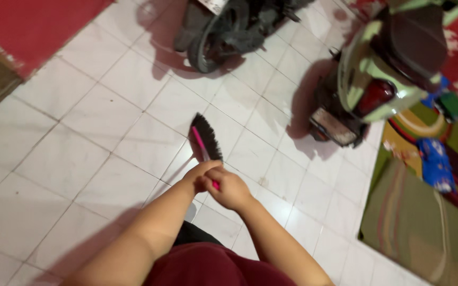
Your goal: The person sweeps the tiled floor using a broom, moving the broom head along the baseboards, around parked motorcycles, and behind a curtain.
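Both hands meet at mid-frame: the right hand is curled tight round the pink handle of the broom, the left hand closed over it just beside. Its long axis runs up-left from the hands, black bristles fanned over the white tiled floor.
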